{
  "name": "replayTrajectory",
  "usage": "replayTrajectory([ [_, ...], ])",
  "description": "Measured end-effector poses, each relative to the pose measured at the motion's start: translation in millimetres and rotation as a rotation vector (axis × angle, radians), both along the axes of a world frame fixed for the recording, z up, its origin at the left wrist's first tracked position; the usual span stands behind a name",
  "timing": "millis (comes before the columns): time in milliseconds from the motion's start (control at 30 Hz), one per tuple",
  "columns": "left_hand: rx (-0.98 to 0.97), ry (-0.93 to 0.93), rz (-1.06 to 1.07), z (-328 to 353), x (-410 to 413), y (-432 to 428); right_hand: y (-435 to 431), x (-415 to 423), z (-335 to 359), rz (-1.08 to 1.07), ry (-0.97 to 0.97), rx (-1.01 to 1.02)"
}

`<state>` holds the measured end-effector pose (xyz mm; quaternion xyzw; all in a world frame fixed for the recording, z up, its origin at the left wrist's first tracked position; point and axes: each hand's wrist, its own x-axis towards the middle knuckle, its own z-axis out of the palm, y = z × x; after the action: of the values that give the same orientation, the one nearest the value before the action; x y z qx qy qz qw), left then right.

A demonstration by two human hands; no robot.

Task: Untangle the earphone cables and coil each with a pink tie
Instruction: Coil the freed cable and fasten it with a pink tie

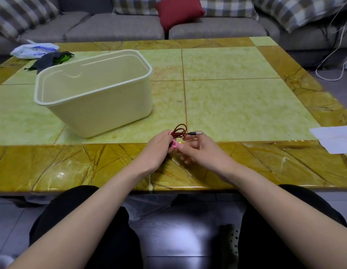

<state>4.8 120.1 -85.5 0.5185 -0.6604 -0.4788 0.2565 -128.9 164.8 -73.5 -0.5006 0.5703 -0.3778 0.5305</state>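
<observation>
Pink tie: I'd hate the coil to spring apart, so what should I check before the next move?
1. Cable gathered in loops: ok. The cable, dark red, loops above the hands.
2. Coil held firm: ok. The left hand grips it.
3. Tie at the coil: ok. The pink tie shows between both hands, and the right hand pinches it.
4. Tie fastened: cannot tell. The closure is hidden between the hands.
5. Plug tucked in: not ok. The plug juts out to the right.
6. Bin ready: ok. The cream bin stands open-topped on the table.
</observation>
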Motion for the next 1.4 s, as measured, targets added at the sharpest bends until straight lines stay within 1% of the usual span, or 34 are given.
replayTrajectory([
  [100,-0.01,-0.009,-0.061,-1.9,1.9,0.5,-0.1,-0.4,-5.2,-0.035,0.013,-0.065],
  [267,-0.075,-0.089,-0.159,1.2,-0.1,5.4,-2.3,-5.1,-14.0,-0.084,0.233,-0.197],
  [367,-0.079,-0.11,-0.183,0.3,1.9,7.7,-2.3,-5.1,-10.4,-0.088,0.276,-0.258],
  [467,-0.078,-0.095,-0.206,-0.3,2.4,8.8,-4.4,-6.3,-9.8,-0.114,0.296,-0.31],
  [533,-0.075,-0.073,-0.23,2.7,1.7,9.9,-6.4,-5.8,-8.7,-0.12,0.253,-0.299],
  [633,-0.046,0.031,-0.242,6.0,0.1,11.5,-8.7,-5.1,-5.4,-0.168,0.037,-0.215],
  [667,-0.045,0.046,-0.226,6.0,0.1,11.9,-9.4,-5.0,-4.4,-0.178,-0.001,-0.177],
  [767,-0.053,0.054,-0.134,4.0,1.1,11.9,-6.6,-3.1,-6.3,-0.092,0.05,-0.063],
  [833,-0.06,0.067,-0.074,4.1,1.7,11.0,-2.8,-0.5,-9.4,-0.019,0.122,-0.059],
  [933,-0.069,0.046,-0.052,3.3,1.9,9.9,-0.6,2.0,-13.4,-0.001,0.174,-0.072],
  [1067,-0.119,-0.012,-0.023,3.1,2.6,9.0,-0.5,3.1,-7.7,-0.04,0.089,-0.059],
  [1167,-0.147,-0.007,0.015,5.2,3.5,8.6,-0.7,-0.4,-1.0,-0.052,0.056,-0.013],
  [1233,-0.176,-0.041,0.06,6.0,3.8,9.4,-2.4,-3.7,0.2,-0.056,0.021,0.027],
  [1300,-0.253,-0.111,0.094,4.9,4.5,10.1,-4.8,-6.3,-0.8,-0.061,-0.07,0.088],
  [1333,-0.274,-0.109,0.095,5.0,5.3,10.7,-6.2,-7.7,-1.4,-0.059,-0.128,0.131],
  [1400,-0.235,-0.023,0.024,8.2,6.6,13.4,-7.8,-10.8,-1.4,-0.037,-0.248,0.237],
])
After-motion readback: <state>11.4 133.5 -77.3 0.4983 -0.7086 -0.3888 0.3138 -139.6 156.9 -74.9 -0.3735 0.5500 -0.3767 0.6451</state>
